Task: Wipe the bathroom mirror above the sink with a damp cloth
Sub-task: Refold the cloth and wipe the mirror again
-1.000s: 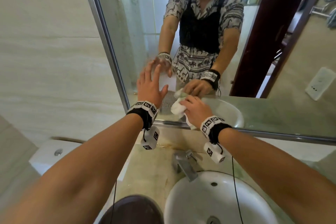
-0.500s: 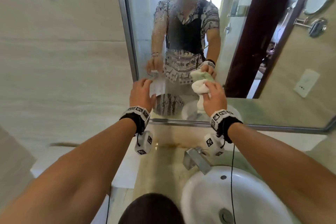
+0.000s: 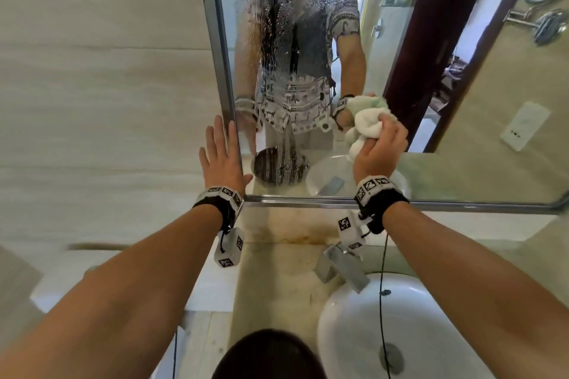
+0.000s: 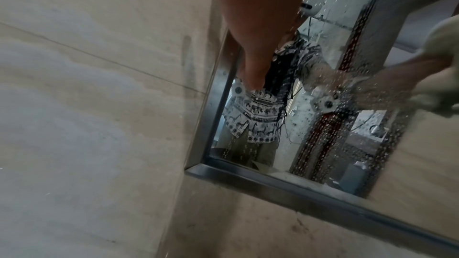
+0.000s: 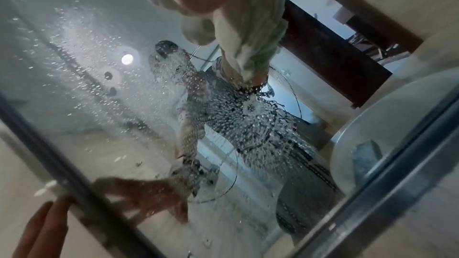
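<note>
The mirror hangs above the sink in a metal frame, and water drops streak its left part. My right hand grips a bunched white and pale green cloth and presses it on the glass near the lower middle. My left hand lies flat with straight fingers across the mirror's left frame edge and the wall. The left wrist view shows a left fingertip at the frame. In the right wrist view the cloth hangs against the wet mirror.
A white basin with a square chrome tap sits below on a stained stone counter. Beige tiled wall is at the left. The mirror's bottom frame rail runs just above the counter.
My right hand has carried the cloth rightward along the glass. The fingers of my left hand went from curled to flat and shifted left onto the frame edge.
</note>
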Available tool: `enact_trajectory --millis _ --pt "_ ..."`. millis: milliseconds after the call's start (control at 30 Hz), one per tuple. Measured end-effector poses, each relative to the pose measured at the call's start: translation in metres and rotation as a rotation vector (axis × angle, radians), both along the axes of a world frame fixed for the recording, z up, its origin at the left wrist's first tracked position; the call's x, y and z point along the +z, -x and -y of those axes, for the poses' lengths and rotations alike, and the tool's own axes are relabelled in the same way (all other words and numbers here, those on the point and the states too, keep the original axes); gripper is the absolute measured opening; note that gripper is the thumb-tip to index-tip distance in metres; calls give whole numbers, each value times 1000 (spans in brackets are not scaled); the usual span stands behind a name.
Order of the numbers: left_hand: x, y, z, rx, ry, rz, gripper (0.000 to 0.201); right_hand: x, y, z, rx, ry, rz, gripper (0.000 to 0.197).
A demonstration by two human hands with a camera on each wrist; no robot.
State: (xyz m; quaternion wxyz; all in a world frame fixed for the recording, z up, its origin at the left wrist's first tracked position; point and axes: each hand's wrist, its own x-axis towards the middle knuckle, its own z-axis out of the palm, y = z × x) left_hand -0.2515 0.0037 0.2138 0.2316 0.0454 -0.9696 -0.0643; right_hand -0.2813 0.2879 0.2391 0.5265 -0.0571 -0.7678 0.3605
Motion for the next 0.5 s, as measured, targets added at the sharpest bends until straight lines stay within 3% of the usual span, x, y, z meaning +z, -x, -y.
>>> enact_trajectory --millis 167,333,500 --pt "-18 20 9 -17 9 16 135 -14 20 1 -27 -91 52 39" --pt "-34 37 19 -66 -9 -65 142 -49 19 -1 32 -419 95 36" --pt "-34 38 23 -75 32 -59 143 -88 12 2 182 -719 194 52"
